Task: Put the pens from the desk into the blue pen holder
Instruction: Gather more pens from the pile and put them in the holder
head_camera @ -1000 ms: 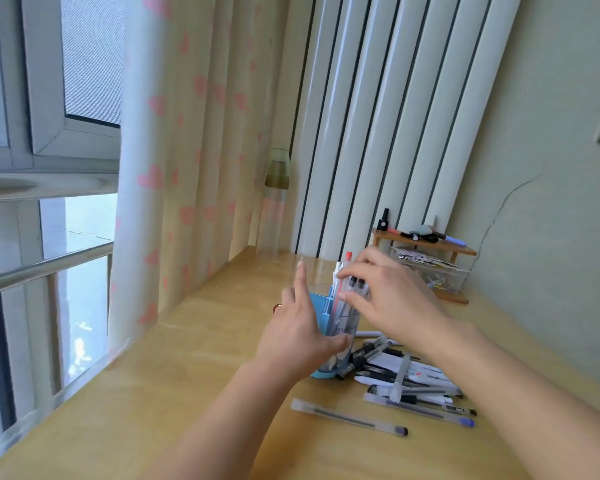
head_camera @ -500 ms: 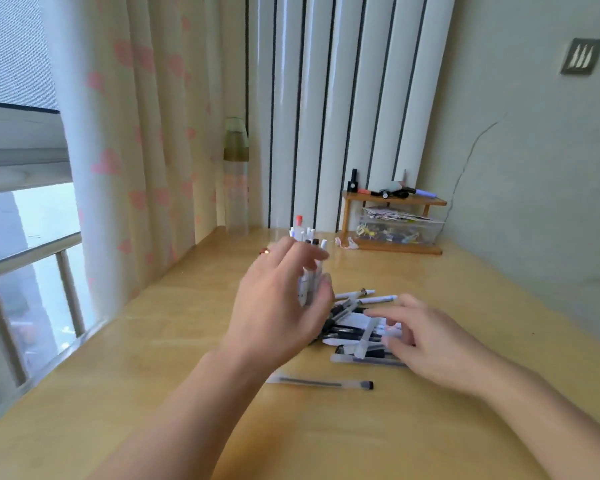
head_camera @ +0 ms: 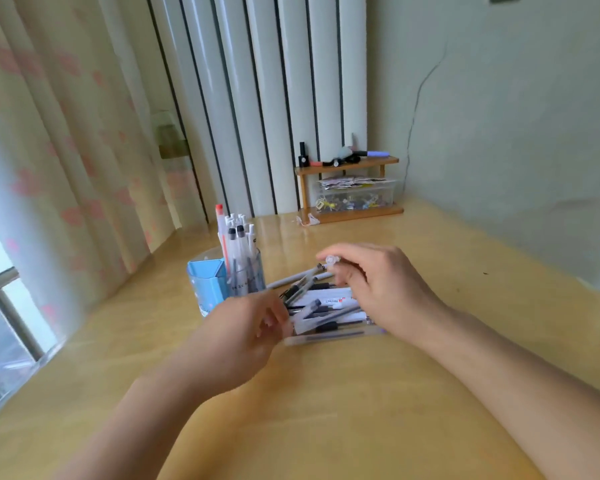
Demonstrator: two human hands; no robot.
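Observation:
The blue pen holder [head_camera: 207,284] stands on the wooden desk [head_camera: 326,410], left of centre. Its clear compartment holds several upright pens [head_camera: 238,251]. To its right, several loose pens [head_camera: 326,311] lie in a pile. My right hand [head_camera: 381,289] hovers over the pile's far side and pinches the clear-capped end of a pen [head_camera: 330,261]. My left hand [head_camera: 239,336] is at the pile's left end with its fingers curled by the tips of the pens. It is blurred, so whether it grips one does not show.
A small wooden shelf [head_camera: 347,164] with a clear box [head_camera: 355,195] of small items stands at the back against the wall. A curtain [head_camera: 66,150] and window run along the desk's left edge. Bare desk lies in front of my hands.
My left hand has left the holder and dropped to the pile's left end. My right hand has risen off the pile with a pen's end between its fingers. The view has tilted down.

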